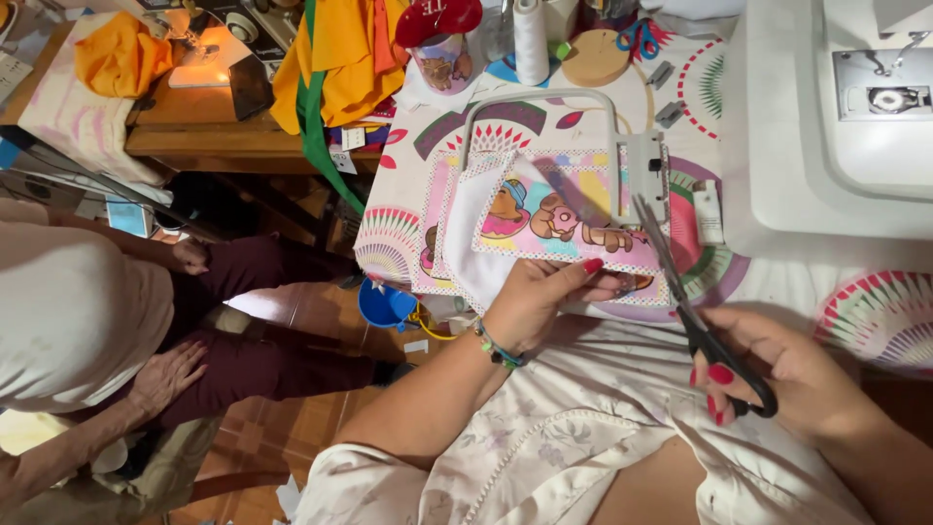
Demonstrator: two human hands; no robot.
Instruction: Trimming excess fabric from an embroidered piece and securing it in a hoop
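Note:
My left hand (544, 297) pinches the near edge of a pink printed fabric piece (554, 219) with cartoon bear figures, which lies over white cloth on the table. My right hand (777, 374) grips black-handled scissors (680, 282); their blades point up and away, reaching the right edge of the fabric. A grey embroidery hoop frame (544, 102) lies just behind the fabric on the patterned tablecloth (389, 233).
A white sewing machine (836, 117) fills the right back. A thread spool (531, 39), small blue scissors (637, 39), a printed cup (445, 58) and orange and yellow cloths (340, 49) sit at the back. Another person (87, 321) sits at left, hands on knees.

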